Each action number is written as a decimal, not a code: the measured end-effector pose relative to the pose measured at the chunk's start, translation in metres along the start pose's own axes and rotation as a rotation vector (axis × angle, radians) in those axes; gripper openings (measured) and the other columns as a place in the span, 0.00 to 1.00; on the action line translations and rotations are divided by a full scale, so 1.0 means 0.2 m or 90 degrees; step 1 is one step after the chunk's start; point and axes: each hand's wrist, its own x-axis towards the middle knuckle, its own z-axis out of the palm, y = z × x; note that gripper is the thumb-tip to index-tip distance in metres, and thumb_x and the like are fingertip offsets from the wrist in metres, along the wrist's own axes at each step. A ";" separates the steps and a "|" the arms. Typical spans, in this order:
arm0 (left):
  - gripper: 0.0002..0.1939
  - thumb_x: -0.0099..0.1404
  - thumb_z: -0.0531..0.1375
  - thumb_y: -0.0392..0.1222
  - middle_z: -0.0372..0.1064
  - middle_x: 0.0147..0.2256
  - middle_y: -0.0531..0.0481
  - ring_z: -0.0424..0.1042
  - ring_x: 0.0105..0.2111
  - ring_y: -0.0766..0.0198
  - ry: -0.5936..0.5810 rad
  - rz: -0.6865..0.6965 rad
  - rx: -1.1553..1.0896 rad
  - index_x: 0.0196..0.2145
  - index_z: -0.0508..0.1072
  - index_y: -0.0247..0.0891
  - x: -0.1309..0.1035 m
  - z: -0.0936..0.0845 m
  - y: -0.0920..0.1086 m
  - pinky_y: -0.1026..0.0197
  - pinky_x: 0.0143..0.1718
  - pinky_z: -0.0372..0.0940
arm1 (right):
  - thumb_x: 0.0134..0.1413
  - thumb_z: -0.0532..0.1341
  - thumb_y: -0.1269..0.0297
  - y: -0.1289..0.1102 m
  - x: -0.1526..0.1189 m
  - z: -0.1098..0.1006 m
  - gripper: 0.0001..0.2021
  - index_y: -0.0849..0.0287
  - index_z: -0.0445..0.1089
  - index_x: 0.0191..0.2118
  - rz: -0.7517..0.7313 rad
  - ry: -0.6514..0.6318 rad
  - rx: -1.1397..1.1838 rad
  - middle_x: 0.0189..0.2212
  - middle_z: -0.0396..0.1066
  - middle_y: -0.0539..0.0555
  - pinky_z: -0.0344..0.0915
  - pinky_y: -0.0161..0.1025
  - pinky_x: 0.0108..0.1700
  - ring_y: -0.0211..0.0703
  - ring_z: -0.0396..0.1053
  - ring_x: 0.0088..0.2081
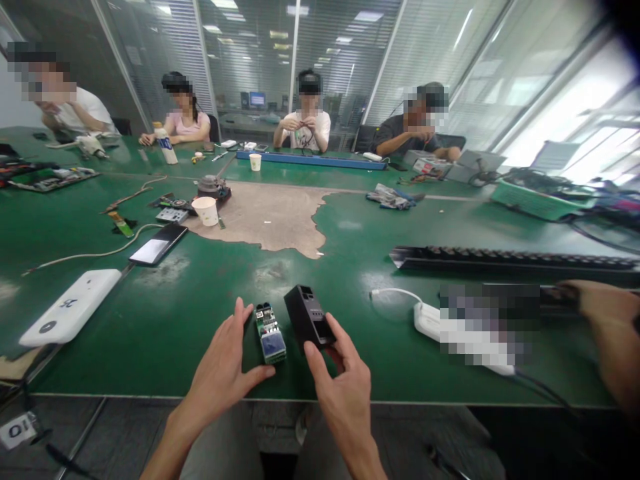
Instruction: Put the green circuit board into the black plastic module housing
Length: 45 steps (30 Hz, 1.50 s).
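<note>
A small green circuit board (271, 333) with a blue-grey screen lies on the table near its front edge. Beside it, my left hand (225, 360) is open, fingers and thumb spread around the board's left and near sides; I cannot tell whether the thumb touches it. My right hand (345, 373) grips the near end of a black rectangular plastic housing (306, 313) between thumb and fingers. The housing has several cut-outs and one larger window, and is tilted just right of the board. Some of the right fingers are hidden behind it.
To the left lie a white device (75, 307) and a phone (159, 245). A paper cup (206, 211) stands farther back. At right are a white power strip (430, 321), a long black rail (500, 259) and another person's hand (595, 300). Several people sit across the green table (225, 267).
</note>
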 end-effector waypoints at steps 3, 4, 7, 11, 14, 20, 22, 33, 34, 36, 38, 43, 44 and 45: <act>0.64 0.57 0.67 0.53 0.47 0.67 0.35 0.50 0.66 0.42 0.002 0.008 -0.004 0.69 0.20 0.42 0.00 0.00 -0.01 0.36 0.62 0.52 | 0.56 0.63 0.55 -0.07 0.01 0.04 0.28 0.60 0.64 0.61 -0.017 -0.032 0.020 0.54 0.71 0.61 0.74 0.45 0.48 0.50 0.74 0.48; 0.64 0.57 0.68 0.53 0.46 0.68 0.35 0.50 0.66 0.42 0.002 0.008 -0.006 0.69 0.20 0.42 -0.01 0.00 -0.01 0.36 0.62 0.52 | 0.56 0.63 0.56 -0.09 0.01 0.06 0.28 0.61 0.65 0.61 -0.026 -0.042 0.014 0.53 0.71 0.61 0.74 0.45 0.47 0.50 0.74 0.48; 0.68 0.53 0.70 0.54 0.45 0.68 0.34 0.50 0.66 0.41 0.007 0.004 -0.020 0.69 0.20 0.42 -0.01 0.00 -0.02 0.36 0.62 0.53 | 0.56 0.63 0.57 -0.12 -0.01 0.12 0.28 0.62 0.64 0.61 -0.052 -0.062 -0.022 0.53 0.72 0.62 0.74 0.46 0.48 0.50 0.74 0.47; 0.67 0.53 0.70 0.53 0.44 0.68 0.34 0.49 0.66 0.40 0.028 0.021 -0.048 0.69 0.21 0.43 -0.02 -0.01 -0.03 0.36 0.61 0.54 | 0.57 0.62 0.59 -0.16 -0.04 0.17 0.28 0.63 0.63 0.61 -0.118 -0.060 -0.101 0.52 0.71 0.62 0.71 0.48 0.50 0.51 0.73 0.49; 0.65 0.55 0.68 0.54 0.41 0.69 0.33 0.49 0.66 0.40 0.025 0.035 -0.071 0.69 0.21 0.43 -0.03 -0.03 -0.03 0.35 0.61 0.54 | 0.57 0.62 0.60 -0.20 -0.05 0.19 0.28 0.64 0.61 0.62 -0.178 -0.066 -0.161 0.49 0.73 0.63 0.71 0.50 0.50 0.53 0.72 0.48; 0.53 0.66 0.60 0.50 0.37 0.70 0.36 0.44 0.68 0.46 0.025 0.036 -0.169 0.69 0.22 0.43 -0.05 -0.06 -0.04 0.37 0.65 0.48 | 0.59 0.61 0.62 -0.18 -0.07 0.22 0.28 0.64 0.59 0.63 -0.209 -0.096 -0.211 0.50 0.72 0.63 0.70 0.51 0.50 0.54 0.71 0.49; 0.50 0.68 0.58 0.48 0.38 0.70 0.37 0.44 0.68 0.48 0.036 0.023 -0.202 0.69 0.23 0.44 -0.05 -0.06 -0.05 0.38 0.65 0.47 | 0.59 0.60 0.63 -0.17 -0.08 0.22 0.29 0.65 0.58 0.64 -0.210 -0.098 -0.219 0.50 0.71 0.64 0.70 0.51 0.50 0.54 0.71 0.50; 0.47 0.68 0.57 0.46 0.40 0.69 0.38 0.44 0.68 0.48 0.022 0.005 -0.200 0.70 0.25 0.44 -0.04 -0.03 -0.05 0.38 0.66 0.45 | 0.60 0.60 0.66 -0.17 -0.12 0.19 0.22 0.61 0.62 0.59 -0.305 -0.030 -0.196 0.50 0.72 0.62 0.73 0.48 0.49 0.52 0.72 0.50; 0.48 0.68 0.57 0.47 0.40 0.70 0.38 0.44 0.68 0.48 0.018 0.007 -0.200 0.70 0.25 0.44 -0.04 -0.03 -0.05 0.38 0.66 0.45 | 0.59 0.61 0.66 -0.16 -0.13 0.19 0.22 0.61 0.62 0.59 -0.313 -0.017 -0.188 0.50 0.72 0.62 0.73 0.48 0.49 0.52 0.72 0.50; 0.48 0.68 0.57 0.46 0.39 0.70 0.38 0.43 0.68 0.47 0.008 0.009 -0.194 0.70 0.24 0.44 -0.04 -0.04 -0.05 0.37 0.66 0.46 | 0.59 0.61 0.67 -0.13 -0.14 0.20 0.22 0.61 0.62 0.58 -0.319 0.002 -0.176 0.50 0.73 0.62 0.73 0.48 0.50 0.52 0.72 0.51; 0.48 0.68 0.57 0.45 0.38 0.70 0.38 0.43 0.69 0.47 -0.001 0.010 -0.187 0.70 0.24 0.44 -0.04 -0.04 -0.04 0.37 0.66 0.46 | 0.59 0.61 0.67 -0.09 -0.16 0.20 0.22 0.61 0.62 0.58 -0.314 0.003 -0.172 0.50 0.72 0.63 0.73 0.49 0.50 0.52 0.72 0.51; 0.47 0.67 0.56 0.41 0.38 0.70 0.39 0.42 0.69 0.46 -0.016 0.010 -0.180 0.70 0.24 0.44 -0.03 -0.04 -0.02 0.37 0.66 0.46 | 0.60 0.60 0.67 -0.01 -0.21 0.20 0.23 0.61 0.60 0.60 -0.269 -0.047 -0.185 0.54 0.70 0.64 0.72 0.50 0.52 0.53 0.69 0.55; 0.47 0.67 0.56 0.41 0.38 0.70 0.39 0.42 0.69 0.47 -0.014 0.008 -0.176 0.70 0.25 0.44 -0.03 -0.04 -0.02 0.37 0.66 0.46 | 0.60 0.60 0.67 -0.01 -0.22 0.20 0.23 0.61 0.60 0.60 -0.264 -0.051 -0.186 0.55 0.69 0.64 0.72 0.51 0.52 0.54 0.68 0.56; 0.47 0.67 0.55 0.41 0.38 0.70 0.40 0.42 0.69 0.47 -0.011 0.006 -0.172 0.70 0.24 0.45 -0.03 -0.04 -0.02 0.36 0.66 0.46 | 0.60 0.60 0.66 0.00 -0.22 0.19 0.23 0.61 0.60 0.60 -0.260 -0.052 -0.186 0.56 0.68 0.65 0.71 0.52 0.53 0.54 0.68 0.56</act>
